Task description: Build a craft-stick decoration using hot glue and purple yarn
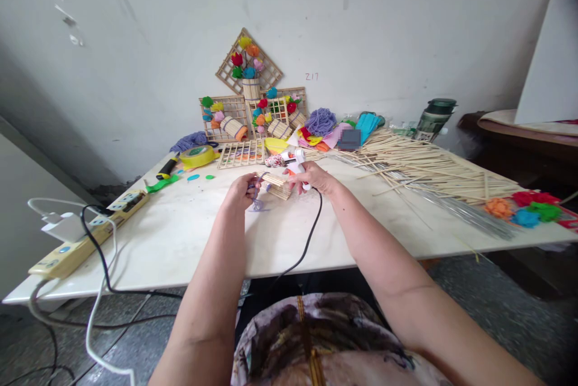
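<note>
My left hand is closed around one end of a small roll of short wooden sticks, bound with purple yarn. A loose tangle of the purple yarn hangs under those fingers. Close by on the right, my right hand is curled about the handle of a white glue gun with an orange trigger. Its fingertips lie at the right end of the stick roll; whether they touch it I cannot tell. A black cord runs down from the handle.
Stick lattices with colourful flowers lean against the wall. Loose sticks and silver wires spread rightward, near crepe flowers and a dark bottle. At left are yellow tape, a cutter and a power strip with cables.
</note>
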A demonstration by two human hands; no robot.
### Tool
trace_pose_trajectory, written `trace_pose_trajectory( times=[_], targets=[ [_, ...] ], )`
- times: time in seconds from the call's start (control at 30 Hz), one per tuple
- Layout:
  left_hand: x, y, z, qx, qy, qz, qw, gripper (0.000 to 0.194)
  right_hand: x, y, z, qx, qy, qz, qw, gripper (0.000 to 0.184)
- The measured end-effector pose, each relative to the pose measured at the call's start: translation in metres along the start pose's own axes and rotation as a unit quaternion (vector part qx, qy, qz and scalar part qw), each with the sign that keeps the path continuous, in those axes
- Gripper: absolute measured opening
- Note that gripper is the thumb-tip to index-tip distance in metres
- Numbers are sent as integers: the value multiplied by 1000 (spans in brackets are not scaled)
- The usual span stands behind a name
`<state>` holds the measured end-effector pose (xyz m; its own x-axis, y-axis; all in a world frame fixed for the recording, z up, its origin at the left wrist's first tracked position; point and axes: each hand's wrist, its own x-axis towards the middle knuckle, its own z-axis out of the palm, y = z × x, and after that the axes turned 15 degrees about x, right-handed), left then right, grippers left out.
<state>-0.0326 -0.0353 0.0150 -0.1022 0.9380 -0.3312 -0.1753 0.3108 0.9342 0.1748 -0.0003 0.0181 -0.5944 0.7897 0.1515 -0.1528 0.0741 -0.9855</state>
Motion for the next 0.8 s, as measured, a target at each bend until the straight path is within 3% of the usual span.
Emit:
trace_pose_trajectory(
  times=[0.13, 0.43, 0.8],
  targets=[
    [1, 0, 0, 8, 11, -2, 1000, 31, -3, -1, 7, -4, -39, 41, 998, 28],
    [3, -3, -3, 57, 51, 41, 996, 28, 4, 8, 5, -38, -11, 22, 999, 23],
    [3, -1, -13, -9, 14, -31, 999, 25, 4, 11, 10, -12, 35, -12, 999, 27]
  ],
)
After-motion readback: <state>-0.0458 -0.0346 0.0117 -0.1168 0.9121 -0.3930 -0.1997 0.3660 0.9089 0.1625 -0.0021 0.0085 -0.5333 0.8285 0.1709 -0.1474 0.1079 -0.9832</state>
